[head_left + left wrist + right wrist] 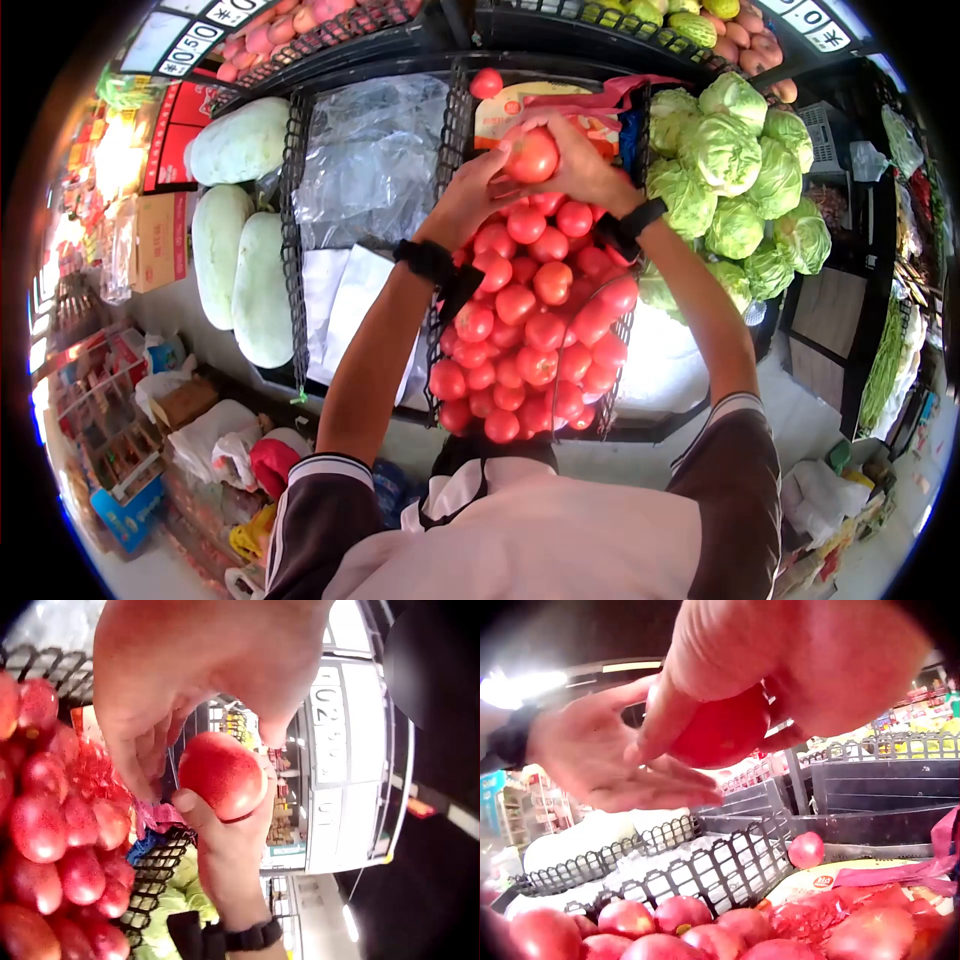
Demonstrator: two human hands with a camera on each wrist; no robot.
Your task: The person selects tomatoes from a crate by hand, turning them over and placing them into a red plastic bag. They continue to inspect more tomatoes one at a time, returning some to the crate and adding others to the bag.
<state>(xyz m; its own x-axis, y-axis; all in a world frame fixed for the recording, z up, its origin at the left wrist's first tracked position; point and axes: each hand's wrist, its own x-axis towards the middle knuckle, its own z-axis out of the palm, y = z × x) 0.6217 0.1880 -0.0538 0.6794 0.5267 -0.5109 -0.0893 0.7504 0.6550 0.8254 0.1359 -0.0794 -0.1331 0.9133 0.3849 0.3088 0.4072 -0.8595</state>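
A large red tomato (532, 156) is held above the back of a crate of tomatoes (540, 330). My right hand (585, 172) grips it, the thumb across its side in the left wrist view, where the tomato (223, 776) shows between both hands. On its left, my left hand (470, 200) is close by. The right wrist view shows that left hand (607, 754) with its fingers extended beside and below the tomato (724, 729); whether they touch it is unclear. A small tomato (486, 83) lies alone at the crate's back edge.
Black mesh dividers (292, 240) flank the bins. Left are clear plastic bags (370, 160), white sheets (355, 310) and long pale green melons (240, 140); right, cabbages (725, 155). Behind the tomatoes lies a printed yellow card (500, 120) with pink wrapping. Price signs (190, 50) stand at the back.
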